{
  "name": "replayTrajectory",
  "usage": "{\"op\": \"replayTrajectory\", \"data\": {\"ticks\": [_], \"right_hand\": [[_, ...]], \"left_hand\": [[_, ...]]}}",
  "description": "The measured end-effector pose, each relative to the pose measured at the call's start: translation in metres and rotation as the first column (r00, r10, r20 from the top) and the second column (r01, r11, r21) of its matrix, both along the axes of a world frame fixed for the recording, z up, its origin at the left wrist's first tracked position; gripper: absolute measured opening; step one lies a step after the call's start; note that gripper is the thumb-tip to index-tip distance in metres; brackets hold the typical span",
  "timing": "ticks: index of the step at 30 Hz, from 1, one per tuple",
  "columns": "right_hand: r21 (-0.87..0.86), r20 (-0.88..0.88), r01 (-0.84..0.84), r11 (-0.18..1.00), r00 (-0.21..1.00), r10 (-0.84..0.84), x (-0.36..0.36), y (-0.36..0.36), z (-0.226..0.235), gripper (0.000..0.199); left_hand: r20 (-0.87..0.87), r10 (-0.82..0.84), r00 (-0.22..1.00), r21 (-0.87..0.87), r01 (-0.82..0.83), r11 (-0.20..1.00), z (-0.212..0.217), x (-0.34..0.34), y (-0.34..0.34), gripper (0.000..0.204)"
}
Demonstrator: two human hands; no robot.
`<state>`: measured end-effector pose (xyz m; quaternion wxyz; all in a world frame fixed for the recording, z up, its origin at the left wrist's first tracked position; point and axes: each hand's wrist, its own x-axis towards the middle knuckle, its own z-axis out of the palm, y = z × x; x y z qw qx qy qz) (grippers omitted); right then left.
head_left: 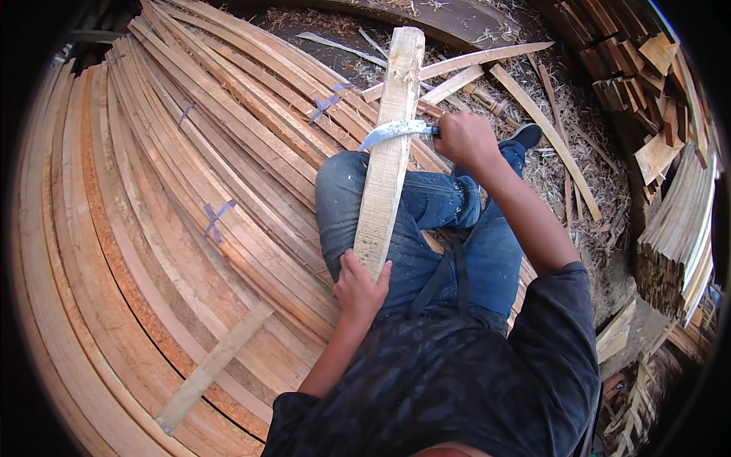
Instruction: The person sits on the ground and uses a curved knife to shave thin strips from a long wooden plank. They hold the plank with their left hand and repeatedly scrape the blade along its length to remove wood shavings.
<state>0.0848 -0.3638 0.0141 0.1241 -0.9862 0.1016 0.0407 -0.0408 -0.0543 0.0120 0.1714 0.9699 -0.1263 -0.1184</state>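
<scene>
Head view: a pale wooden bar (381,194) is held lengthwise over the lap, its near end by the person's front, its far end pointing away past the knees. The bar's lower end is gripped by the left hand (361,288), fingers and thumb closed about its edges. A knife (396,131) with a curved, worn blade is held by its dark handle in the right hand (466,142), fist closed. The bar's upper half is crossed by the blade; contact of the edge with the wood cannot be made out. Blue trousers (491,263) are seen beneath the bar. To the left, long boards (145,228) are laid side by side, purple ties (219,219) upon some. To the right, wood shavings (598,194) are strewn, and stacked timber (620,57) is seen beyond.
</scene>
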Motion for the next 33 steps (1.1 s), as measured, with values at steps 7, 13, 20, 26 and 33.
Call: {"op": "replayTrajectory", "data": {"ticks": [7,13,20,26,33], "right_hand": [[-0.044,0.077,0.349,0.936,0.935,-0.345,0.033,-0.086,-0.033,0.022],[0.019,0.086,0.108,0.994,0.990,-0.109,0.005,-0.022,-0.011,0.024],[0.200,-0.088,0.754,0.626,0.650,-0.755,0.026,-0.168,-0.046,0.031],[0.194,-0.137,0.559,0.806,0.829,-0.542,-0.067,-0.086,-0.082,0.038],[0.611,-0.409,0.744,0.271,0.590,-0.696,-0.209,0.036,-0.152,0.056]], "left_hand": [[-0.012,-0.035,0.999,-0.005,0.035,0.999,0.004,0.004,-0.005,0.075],[-0.028,-0.010,1.000,-0.033,0.009,0.999,0.003,0.001,0.001,0.073],[0.030,-0.043,0.999,-0.069,0.045,0.997,0.001,0.002,-0.002,0.073],[-0.123,0.003,0.992,-0.220,-0.030,0.975,0.010,0.009,0.008,0.068],[-0.772,-0.138,0.621,-0.480,-0.425,0.767,0.019,0.032,0.060,0.051]]}}
